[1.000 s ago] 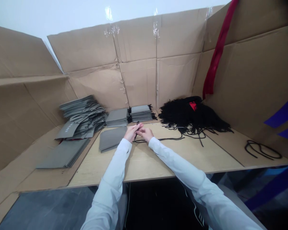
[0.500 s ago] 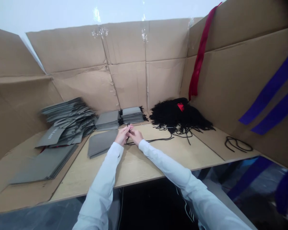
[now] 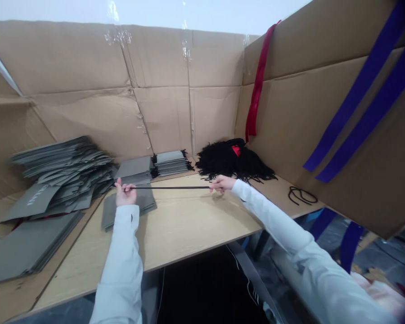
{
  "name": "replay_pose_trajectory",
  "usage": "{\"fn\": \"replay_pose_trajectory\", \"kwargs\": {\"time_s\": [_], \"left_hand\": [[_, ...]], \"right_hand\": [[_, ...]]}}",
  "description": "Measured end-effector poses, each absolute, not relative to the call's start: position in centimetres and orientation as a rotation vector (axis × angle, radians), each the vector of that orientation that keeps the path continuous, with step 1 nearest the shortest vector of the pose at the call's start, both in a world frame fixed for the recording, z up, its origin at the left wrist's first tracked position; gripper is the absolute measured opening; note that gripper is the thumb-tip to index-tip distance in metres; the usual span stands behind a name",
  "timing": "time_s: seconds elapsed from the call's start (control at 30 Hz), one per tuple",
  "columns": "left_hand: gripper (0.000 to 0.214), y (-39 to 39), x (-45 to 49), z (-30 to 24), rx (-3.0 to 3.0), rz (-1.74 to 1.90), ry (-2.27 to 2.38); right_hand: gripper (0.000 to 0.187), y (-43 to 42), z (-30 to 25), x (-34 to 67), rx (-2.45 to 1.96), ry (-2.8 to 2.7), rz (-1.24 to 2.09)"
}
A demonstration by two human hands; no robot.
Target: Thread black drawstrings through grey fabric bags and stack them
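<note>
My left hand [image 3: 124,195] and my right hand [image 3: 221,183] are spread apart above the wooden table [image 3: 189,222]. Between them a black cord [image 3: 170,187] is stretched straight and level. Each hand is closed on one end of it. Under my left hand lies a small pile of flat grey paper bags [image 3: 145,203]. Just beyond my right hand sits a heap of black cords [image 3: 232,161] with a red tag on top.
A tall fanned stack of grey bags [image 3: 60,166] stands at the left, with more flat ones [image 3: 23,247] in front. Two small bag stacks [image 3: 170,163] sit at the back. A loose cord loop [image 3: 302,195] lies right. Cardboard walls enclose the table; red and blue ribbons hang right.
My hands were together at the table's middle with the cord bunched between them. They have pulled apart sideways and the cord is now taut. The view has swung to the right.
</note>
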State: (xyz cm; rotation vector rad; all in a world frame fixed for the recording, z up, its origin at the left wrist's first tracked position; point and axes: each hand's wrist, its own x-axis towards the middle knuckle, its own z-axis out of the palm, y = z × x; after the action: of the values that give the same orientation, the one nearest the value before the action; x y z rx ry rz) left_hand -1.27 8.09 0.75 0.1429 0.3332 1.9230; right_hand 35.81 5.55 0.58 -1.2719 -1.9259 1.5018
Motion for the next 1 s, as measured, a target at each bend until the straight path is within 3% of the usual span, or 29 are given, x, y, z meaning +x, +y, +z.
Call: {"fn": "replay_pose_trajectory", "kwargs": {"time_s": [0.47, 1.0], "left_hand": [[0.021, 7.4, -2.7, 1.2, -0.103, 1.996, 0.272], [0.017, 7.2, -0.7, 0.2, 0.21, 1.997, 0.505]], "right_hand": [[0.037, 4.3, -0.6, 41.6, -1.465, -1.717, 1.785], [0.032, 5.3, -3.5, 43.7, -1.523, -1.589, 1.692]]}}
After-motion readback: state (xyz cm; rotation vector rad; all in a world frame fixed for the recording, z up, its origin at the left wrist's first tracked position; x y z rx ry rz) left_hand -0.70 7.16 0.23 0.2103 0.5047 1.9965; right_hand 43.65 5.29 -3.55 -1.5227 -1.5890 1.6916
